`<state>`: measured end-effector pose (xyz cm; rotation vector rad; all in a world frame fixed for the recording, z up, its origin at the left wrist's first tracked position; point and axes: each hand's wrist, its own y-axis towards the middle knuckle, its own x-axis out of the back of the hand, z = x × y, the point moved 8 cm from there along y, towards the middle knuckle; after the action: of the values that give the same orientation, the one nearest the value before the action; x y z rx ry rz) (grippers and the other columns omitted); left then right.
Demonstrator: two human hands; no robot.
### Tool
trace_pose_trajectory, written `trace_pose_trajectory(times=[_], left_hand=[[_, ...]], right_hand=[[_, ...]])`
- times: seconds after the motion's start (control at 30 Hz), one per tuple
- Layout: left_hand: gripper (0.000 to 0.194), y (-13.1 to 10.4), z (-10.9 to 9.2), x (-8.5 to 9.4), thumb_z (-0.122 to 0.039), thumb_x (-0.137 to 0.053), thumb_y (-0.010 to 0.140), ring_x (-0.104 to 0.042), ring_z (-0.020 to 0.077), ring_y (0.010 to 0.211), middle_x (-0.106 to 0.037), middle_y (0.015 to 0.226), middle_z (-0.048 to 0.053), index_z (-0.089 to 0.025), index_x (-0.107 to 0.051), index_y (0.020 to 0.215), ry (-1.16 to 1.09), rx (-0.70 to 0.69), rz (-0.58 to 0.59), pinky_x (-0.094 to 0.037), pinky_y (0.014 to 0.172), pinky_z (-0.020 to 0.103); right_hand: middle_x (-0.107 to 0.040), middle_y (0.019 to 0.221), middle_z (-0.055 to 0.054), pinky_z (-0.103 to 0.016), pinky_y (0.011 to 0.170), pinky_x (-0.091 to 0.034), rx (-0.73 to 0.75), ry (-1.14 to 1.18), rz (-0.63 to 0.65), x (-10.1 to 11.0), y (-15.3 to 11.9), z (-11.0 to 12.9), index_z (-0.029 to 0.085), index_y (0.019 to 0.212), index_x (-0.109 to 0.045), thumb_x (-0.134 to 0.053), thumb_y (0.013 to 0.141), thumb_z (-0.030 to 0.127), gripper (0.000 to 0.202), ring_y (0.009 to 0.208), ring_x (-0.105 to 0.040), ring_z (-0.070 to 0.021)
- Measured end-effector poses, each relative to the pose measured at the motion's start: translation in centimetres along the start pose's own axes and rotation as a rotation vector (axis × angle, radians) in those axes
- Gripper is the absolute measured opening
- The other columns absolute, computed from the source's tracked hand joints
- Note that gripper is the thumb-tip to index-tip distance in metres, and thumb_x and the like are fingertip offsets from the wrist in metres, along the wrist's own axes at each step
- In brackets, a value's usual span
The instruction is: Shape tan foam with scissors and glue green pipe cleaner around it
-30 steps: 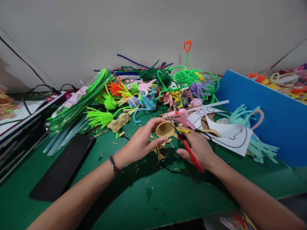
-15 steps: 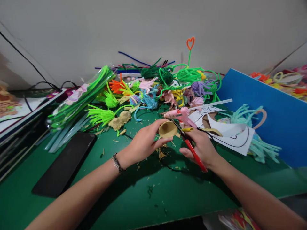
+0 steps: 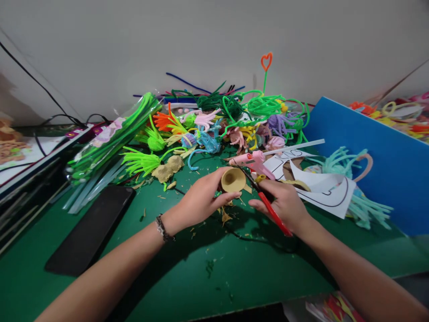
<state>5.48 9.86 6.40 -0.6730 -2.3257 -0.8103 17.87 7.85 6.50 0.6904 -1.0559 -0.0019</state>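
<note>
Between the thumb and fingers of my left hand [image 3: 201, 199] is a small tan cup [image 3: 238, 187], its round opening tilted toward me. It looks like moulded paper pulp, like a cell from an egg carton. My right hand [image 3: 284, 203] grips a pair of scissors [image 3: 273, 214] with red handles, the dark blades pointing up and left beside the cup's right rim. A small yellow item [image 3: 260, 178] shows at my right fingers; I cannot tell what it is. Tan scraps [image 3: 225, 217] lie on the green table [image 3: 187, 277] below the cup.
Behind my hands lie a pink glue gun [image 3: 250, 160], white paper cut-outs [image 3: 330, 190] and many coloured pipe-cleaner pieces [image 3: 208, 141]. A black phone [image 3: 90, 230] and a bag of green pipe cleaners [image 3: 114, 138] are at left. A blue board [image 3: 372, 165] leans at right.
The cup has turned slightly, so more of its inside faces me. My right hand and the scissors have shifted a little, with the handles slightly to the right. My left hand has barely moved.
</note>
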Motion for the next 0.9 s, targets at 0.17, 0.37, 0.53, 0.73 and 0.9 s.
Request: trace_pose_trajectory(times=[0.17,0.37,0.53,0.73,0.9], left_hand=[[0.031,0.11,0.06,-0.13,-0.031,-0.050,0.083,-0.058,0.0189,0.087,-0.062,0.100,0.008,-0.016,-0.044,0.110,-0.052,0.017,0.047,-0.047,0.072,0.030],[0.034,0.06,0.51,0.09,-0.035,-0.050,0.083,-0.058,0.0184,0.083,-0.062,0.098,0.008,-0.016,-0.045,0.111,-0.101,0.058,0.048,-0.046,0.071,0.030],[0.037,0.04,0.55,0.04,-0.035,-0.048,0.084,-0.057,0.0208,0.091,-0.060,0.106,0.010,-0.016,-0.043,0.116,-0.074,0.045,0.060,-0.047,0.075,0.033],[0.036,0.06,0.04,0.06,-0.035,-0.045,0.085,-0.055,0.0220,0.102,-0.057,0.115,0.011,-0.017,-0.041,0.117,-0.042,-0.013,0.085,-0.046,0.081,0.033],[0.037,0.09,-0.31,0.24,-0.032,-0.046,0.085,-0.054,0.0210,0.104,-0.056,0.116,0.011,-0.015,-0.042,0.118,-0.070,-0.059,0.100,-0.044,0.085,0.031]], right_hand=[[-0.031,0.045,0.005,-0.022,0.040,-0.024,-0.026,0.038,0.022,-0.21,0.16,-0.41,0.021,0.051,-0.032,-0.035,0.074,0.069,0.053,0.042,-0.028,-0.0084],[-0.043,0.055,0.002,-0.025,0.043,-0.031,-0.055,0.190,0.020,-0.65,-0.14,-0.88,0.019,0.074,-0.045,-0.026,0.073,0.074,0.058,0.045,-0.038,-0.0114],[-0.053,0.059,-0.004,-0.028,0.045,-0.036,-0.013,0.103,0.084,-1.04,0.06,-0.54,0.019,0.076,-0.049,-0.023,0.072,0.075,0.063,0.051,-0.048,-0.0160],[-0.055,0.058,-0.004,-0.029,0.047,-0.039,0.016,0.013,0.070,-0.73,0.26,-0.45,0.019,0.067,-0.051,-0.026,0.069,0.078,0.064,0.052,-0.052,-0.0180],[-0.053,0.055,-0.003,-0.029,0.049,-0.040,0.035,0.064,0.074,-0.41,0.30,-0.11,0.019,0.065,-0.052,-0.028,0.069,0.077,0.063,0.052,-0.052,-0.0173]])
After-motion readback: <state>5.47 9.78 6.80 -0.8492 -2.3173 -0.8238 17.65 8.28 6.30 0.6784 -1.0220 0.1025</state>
